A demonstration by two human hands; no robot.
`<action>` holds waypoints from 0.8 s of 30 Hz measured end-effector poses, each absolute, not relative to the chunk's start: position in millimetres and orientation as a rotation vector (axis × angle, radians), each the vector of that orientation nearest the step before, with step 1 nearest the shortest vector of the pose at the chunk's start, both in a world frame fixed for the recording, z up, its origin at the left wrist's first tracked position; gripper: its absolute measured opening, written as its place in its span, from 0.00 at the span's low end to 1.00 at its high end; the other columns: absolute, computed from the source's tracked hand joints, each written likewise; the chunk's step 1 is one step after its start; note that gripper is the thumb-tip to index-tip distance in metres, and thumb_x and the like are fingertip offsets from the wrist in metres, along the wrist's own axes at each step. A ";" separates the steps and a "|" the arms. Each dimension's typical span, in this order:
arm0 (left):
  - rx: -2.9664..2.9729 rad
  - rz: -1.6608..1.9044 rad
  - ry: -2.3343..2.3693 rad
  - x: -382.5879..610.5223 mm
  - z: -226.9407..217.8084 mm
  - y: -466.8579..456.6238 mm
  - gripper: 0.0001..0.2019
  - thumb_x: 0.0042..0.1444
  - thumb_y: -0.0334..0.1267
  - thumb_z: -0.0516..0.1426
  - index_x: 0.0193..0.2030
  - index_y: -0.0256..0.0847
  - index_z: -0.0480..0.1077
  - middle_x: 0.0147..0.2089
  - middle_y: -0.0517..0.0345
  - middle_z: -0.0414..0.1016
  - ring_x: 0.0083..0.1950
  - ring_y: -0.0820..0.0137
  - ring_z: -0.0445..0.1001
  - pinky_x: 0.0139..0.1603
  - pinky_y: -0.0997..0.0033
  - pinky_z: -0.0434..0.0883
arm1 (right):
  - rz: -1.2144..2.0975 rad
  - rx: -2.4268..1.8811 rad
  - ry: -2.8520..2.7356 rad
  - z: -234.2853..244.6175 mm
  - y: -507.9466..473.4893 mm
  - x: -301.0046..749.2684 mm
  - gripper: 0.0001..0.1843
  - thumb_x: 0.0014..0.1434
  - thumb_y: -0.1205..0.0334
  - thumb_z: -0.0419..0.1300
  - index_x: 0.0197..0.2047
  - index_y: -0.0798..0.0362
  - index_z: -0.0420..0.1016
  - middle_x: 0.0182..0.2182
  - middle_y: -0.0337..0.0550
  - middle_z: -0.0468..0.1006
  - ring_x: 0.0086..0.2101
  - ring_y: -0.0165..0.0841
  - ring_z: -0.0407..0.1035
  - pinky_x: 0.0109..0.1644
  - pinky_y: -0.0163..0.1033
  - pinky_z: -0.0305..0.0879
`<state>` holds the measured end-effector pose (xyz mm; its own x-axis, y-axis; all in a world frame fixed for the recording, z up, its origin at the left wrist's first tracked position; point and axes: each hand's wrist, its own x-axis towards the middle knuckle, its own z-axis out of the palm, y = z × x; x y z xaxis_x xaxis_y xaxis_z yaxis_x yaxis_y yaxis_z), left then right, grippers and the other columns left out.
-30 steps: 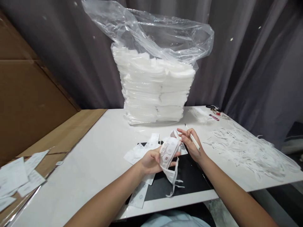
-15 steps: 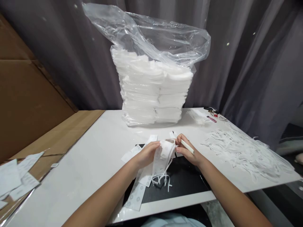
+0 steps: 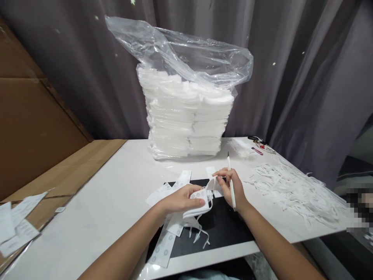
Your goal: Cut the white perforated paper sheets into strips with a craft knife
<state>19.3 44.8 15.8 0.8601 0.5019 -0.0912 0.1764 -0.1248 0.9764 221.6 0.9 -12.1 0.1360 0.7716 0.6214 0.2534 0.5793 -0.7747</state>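
My left hand [image 3: 182,200] is closed on a folded white printed fabric piece [image 3: 199,195] marked with grey circles, thumb on top. Thin white cords [image 3: 205,236] hang from this piece, their loose ends over a black mat [image 3: 227,229]. The fingertips of my right hand [image 3: 236,187] pinch a white cord or edge near the fabric's upper right; exactly which, I cannot tell. A slim white pen-like tool [image 3: 232,190] with a dark tip also rests in that hand, pointing up. Printed white strips [image 3: 163,249] lie under and beside my left hand.
A clear plastic bag [image 3: 186,116] packed with white stacked sheets stands at the back. To the right spreads a heap of white cords [image 3: 294,194]. Small tools [image 3: 258,149] lie behind it. At left, cardboard [image 3: 96,159] bears several printed pieces [image 3: 23,233].
My left hand has tipped the fabric piece flatter, its thumb now on top. My right hand has moved slightly right and turned, so the pen-like tool stands more upright. The view has shifted slightly.
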 end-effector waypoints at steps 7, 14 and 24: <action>1.777 0.307 0.475 37.4 8.4 15.3 0.12 0.57 0.44 0.58 0.43 0.39 0.72 0.39 0.56 0.72 0.39 0.67 0.69 0.40 0.70 0.67 | 0.311 -0.828 -1.743 -3.2 -15.9 205.3 0.14 0.61 0.66 0.56 0.26 0.45 0.59 0.40 0.38 0.82 0.35 0.37 0.72 0.40 0.47 0.68; 1.704 0.700 0.515 36.0 2.8 14.3 0.18 0.54 0.36 0.61 0.52 0.44 0.68 0.48 0.52 0.71 0.48 0.62 0.70 0.50 0.63 0.67 | 0.373 -0.584 -2.016 -3.0 -26.4 202.1 0.19 0.48 0.60 0.71 0.25 0.47 0.61 0.56 0.42 0.72 0.51 0.44 0.70 0.56 0.55 0.64; 1.445 0.804 0.326 30.6 -0.5 23.2 0.31 0.53 0.65 0.53 0.50 0.39 0.68 0.48 0.47 0.71 0.47 0.58 0.71 0.46 0.63 0.66 | 1.036 -0.873 -1.397 -2.9 -10.6 208.2 0.21 0.57 0.54 0.62 0.33 0.46 0.49 0.38 0.40 0.76 0.33 0.33 0.73 0.36 0.41 0.70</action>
